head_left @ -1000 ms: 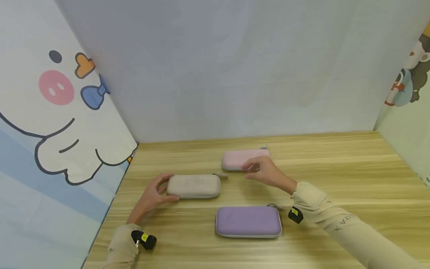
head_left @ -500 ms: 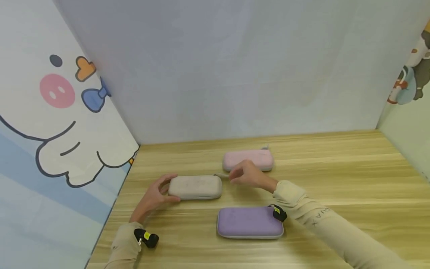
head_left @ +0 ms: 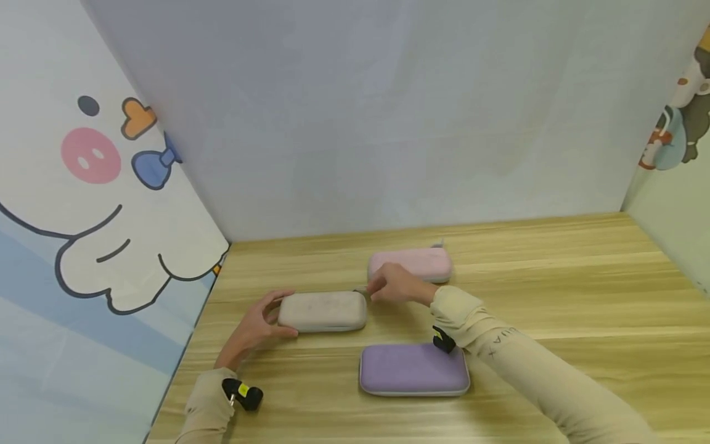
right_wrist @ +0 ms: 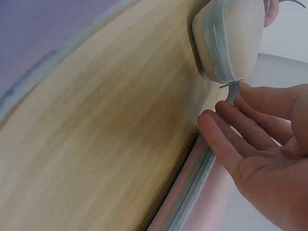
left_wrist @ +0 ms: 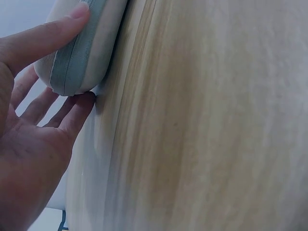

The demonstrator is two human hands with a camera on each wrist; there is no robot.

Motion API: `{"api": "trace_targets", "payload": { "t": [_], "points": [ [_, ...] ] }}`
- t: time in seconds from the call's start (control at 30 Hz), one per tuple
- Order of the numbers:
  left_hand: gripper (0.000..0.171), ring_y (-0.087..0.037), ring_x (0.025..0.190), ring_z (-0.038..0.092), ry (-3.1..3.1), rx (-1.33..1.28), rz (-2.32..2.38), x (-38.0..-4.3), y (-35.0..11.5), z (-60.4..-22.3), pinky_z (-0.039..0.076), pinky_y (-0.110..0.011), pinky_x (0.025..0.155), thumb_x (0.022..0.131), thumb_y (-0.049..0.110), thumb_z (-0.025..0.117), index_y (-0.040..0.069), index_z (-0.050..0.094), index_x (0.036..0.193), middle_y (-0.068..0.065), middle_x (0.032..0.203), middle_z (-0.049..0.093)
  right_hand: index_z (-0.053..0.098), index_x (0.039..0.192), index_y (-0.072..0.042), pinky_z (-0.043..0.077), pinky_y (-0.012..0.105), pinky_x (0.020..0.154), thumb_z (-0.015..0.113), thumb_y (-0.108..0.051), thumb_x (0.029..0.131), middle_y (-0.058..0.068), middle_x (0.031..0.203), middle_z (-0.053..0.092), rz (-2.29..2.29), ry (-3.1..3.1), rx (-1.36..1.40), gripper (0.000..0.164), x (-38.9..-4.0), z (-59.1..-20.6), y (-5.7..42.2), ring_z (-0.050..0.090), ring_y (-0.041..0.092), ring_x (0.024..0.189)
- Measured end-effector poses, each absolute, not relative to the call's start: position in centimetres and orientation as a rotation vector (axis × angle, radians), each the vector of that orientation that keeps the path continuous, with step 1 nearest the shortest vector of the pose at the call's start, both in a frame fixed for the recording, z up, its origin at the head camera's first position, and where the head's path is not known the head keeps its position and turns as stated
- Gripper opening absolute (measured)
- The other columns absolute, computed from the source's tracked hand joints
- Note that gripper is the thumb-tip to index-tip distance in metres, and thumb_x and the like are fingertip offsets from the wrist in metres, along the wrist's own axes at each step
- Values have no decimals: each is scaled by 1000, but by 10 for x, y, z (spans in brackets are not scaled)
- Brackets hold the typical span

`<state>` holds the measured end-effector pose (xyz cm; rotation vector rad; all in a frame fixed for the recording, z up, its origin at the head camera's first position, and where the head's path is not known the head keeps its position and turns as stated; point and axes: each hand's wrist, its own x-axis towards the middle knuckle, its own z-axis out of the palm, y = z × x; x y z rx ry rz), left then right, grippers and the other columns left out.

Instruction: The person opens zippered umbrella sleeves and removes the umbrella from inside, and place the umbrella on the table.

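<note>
A beige zippered case lies on the wooden table. My left hand grips its left end; in the left wrist view the thumb presses along the grey-green zipper band and the fingers curve behind the end. At the case's right back corner my right hand pinches the small grey zipper pull between thumb and fingertips. The zipper looks closed along the part that shows. Just behind the right hand lies a pink case, partly covered by it.
A purple zippered case lies nearer the front, below the right sleeve. A grey-white backdrop stands behind the wooden table. A cartoon-printed panel borders the left side, another printed panel the right.
My right hand has moved left from in front of the pink case to the beige case's zipper pull. My left hand has stayed on the beige case.
</note>
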<state>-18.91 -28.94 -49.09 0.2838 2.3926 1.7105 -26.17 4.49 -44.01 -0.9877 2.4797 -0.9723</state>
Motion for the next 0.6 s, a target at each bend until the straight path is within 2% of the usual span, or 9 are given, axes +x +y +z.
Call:
{"api": "trace_targets", "payload": {
  "t": [0.37,0.6],
  "points": [
    [86,-34,131,36,2385,285,1700,-190,-291,-491,34,-48,104,64,5,86,5,43,139,-12,143,37,70,97,7,52,25,77,68,6,76,14,93,70,-927,2507,-1002,21,-274,-440,27,67,24,89],
    [86,-36,130,36,2354,303,1723,-192,-292,-491,36,-49,102,65,3,85,2,42,139,-14,144,37,73,93,2,52,28,78,63,9,71,12,92,71,-816,2603,-1127,24,-278,-447,15,66,24,88]
  ]
}}
